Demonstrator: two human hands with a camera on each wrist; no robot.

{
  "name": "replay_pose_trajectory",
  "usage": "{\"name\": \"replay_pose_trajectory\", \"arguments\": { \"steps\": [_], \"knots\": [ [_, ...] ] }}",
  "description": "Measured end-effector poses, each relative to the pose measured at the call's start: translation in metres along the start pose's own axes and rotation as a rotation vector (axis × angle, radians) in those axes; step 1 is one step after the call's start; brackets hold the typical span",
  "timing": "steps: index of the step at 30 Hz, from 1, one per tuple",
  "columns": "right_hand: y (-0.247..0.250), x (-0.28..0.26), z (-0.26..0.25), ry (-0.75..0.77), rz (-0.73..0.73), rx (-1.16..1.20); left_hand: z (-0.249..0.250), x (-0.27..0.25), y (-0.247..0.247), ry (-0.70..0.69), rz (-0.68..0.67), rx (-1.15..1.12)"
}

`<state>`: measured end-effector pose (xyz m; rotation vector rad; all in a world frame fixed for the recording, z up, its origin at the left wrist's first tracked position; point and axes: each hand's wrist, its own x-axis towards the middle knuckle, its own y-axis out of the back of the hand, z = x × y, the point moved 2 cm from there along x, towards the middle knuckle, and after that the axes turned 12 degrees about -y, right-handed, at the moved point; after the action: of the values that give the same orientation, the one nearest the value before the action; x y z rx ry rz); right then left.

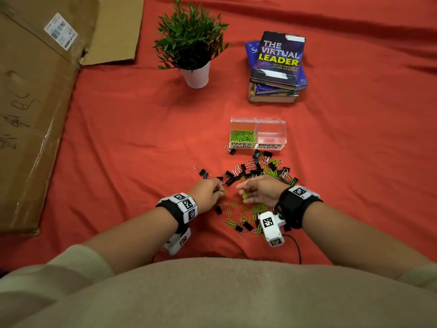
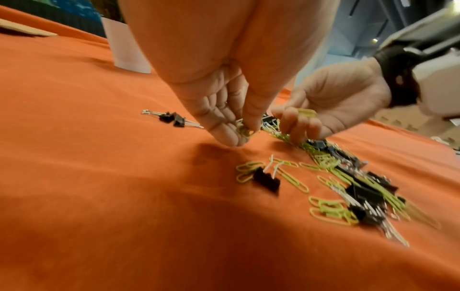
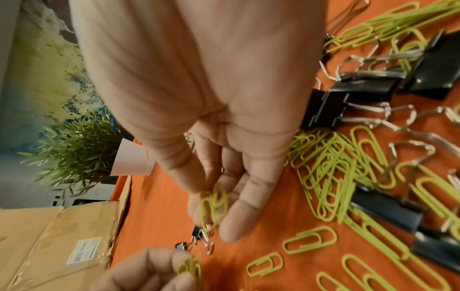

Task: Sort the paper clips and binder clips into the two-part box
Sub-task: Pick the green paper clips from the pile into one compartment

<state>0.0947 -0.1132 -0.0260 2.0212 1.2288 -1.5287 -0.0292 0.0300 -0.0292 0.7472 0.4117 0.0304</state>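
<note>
Both hands work the mixed pile just in front of the two-part box (image 1: 257, 133). Left hand (image 1: 209, 191) pinches a small bunch of green paper clips (image 1: 222, 192) between thumb and fingertips; right hand (image 1: 259, 190) has fingers curled round a few more paper clips. The box's compartment labelled paper clips already holds a green heap; the binder side looks empty. Black binder clips (image 1: 236, 174) lie scattered between the box and the hands, more on the near side of the pile.

Step in hand, as I judge it: gathering paper clips for a drop into the labelled half. Do it well by keeping the pinch tight, shaking off tangled strays, and checking no binder clip rides along before carrying over to the box.

Head view alone shows the box, labels and fill. Right wrist view shows the clips lying across the right fingers (image 3: 234, 206); left wrist view shows the left pinch low over the red surface (image 2: 99, 177).
</note>
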Motion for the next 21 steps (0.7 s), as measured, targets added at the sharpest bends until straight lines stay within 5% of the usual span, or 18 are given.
{"name": "replay_pose_trajectory", "arguments": {
  "steps": [3, 6, 10, 16, 21],
  "knots": [
    [-0.011, 0.006, 0.002, 0.018, 0.163, -0.187, -0.005, 0.001, 0.006, 0.017, 0.045, -0.115],
    [-0.025, 0.012, 0.002, 0.172, 0.402, -0.801, -0.008, 0.003, 0.009, 0.006, 0.074, -0.172],
    [-0.049, 0.013, 0.012, 0.293, 0.495, -1.373, -0.011, 0.005, 0.008, 0.026, 0.038, -0.224],
    [-0.06, 0.018, 0.022, 0.32, 0.537, -1.459, -0.01, 0.007, 0.007, 0.132, 0.038, -0.313],
    [-0.062, 0.013, 0.022, 0.281, 0.502, -1.473, -0.012, 0.001, 0.001, 0.055, -0.06, -0.044]
  ]
}}
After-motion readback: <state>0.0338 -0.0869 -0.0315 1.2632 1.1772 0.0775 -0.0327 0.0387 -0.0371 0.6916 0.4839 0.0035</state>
